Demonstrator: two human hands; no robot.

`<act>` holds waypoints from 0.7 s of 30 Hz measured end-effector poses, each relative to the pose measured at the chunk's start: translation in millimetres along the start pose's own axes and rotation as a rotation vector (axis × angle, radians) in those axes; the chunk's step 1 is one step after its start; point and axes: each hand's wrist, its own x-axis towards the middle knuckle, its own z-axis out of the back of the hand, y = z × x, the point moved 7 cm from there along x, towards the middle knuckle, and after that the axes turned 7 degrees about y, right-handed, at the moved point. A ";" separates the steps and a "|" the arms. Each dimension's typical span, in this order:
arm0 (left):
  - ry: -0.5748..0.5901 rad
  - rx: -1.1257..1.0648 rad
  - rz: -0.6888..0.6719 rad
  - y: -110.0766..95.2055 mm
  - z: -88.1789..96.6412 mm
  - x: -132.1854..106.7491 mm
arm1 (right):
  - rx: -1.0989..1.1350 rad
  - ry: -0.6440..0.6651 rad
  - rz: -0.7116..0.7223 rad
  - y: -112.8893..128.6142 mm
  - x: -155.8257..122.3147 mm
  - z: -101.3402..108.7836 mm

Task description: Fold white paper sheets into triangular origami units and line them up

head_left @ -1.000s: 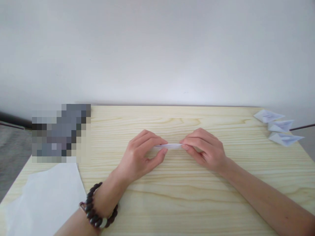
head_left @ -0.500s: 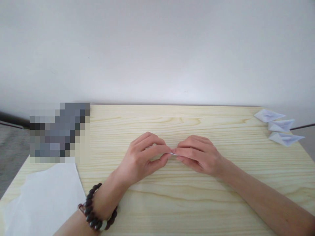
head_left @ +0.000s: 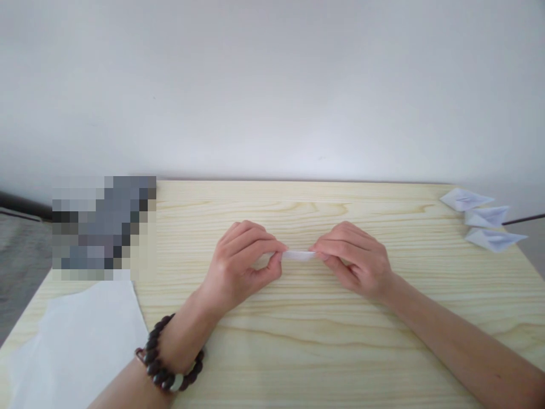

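Note:
A small folded strip of white paper [head_left: 298,255] lies just above the middle of a pale wooden table [head_left: 298,341]. My left hand [head_left: 242,264], with a dark bead bracelet on its wrist, pinches the strip's left end between thumb and fingers. My right hand [head_left: 353,258] pinches the right end the same way. Only the short middle part of the paper shows between the fingertips; the rest is hidden inside the hands.
White paper sheets [head_left: 80,341] lie at the table's near left corner. Three folded white paper boats [head_left: 485,221] sit in a row at the far right edge. A blurred-out patch [head_left: 104,227] covers the far left. A plain wall stands behind.
Half a second ago the hands were pressed close together over the paper. They have since drawn apart sideways, and the strip's middle shows between them again.

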 end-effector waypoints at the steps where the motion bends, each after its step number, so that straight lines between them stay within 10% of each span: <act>1: -0.004 0.002 0.005 1.6 0.7 -0.1 | 0.000 -0.013 -0.009 -0.6 -0.2 0.8; 21: 0.159 -0.217 0.122 8.8 -2.7 -5.1 | -0.002 -0.050 -0.071 -3.0 1.0 2.3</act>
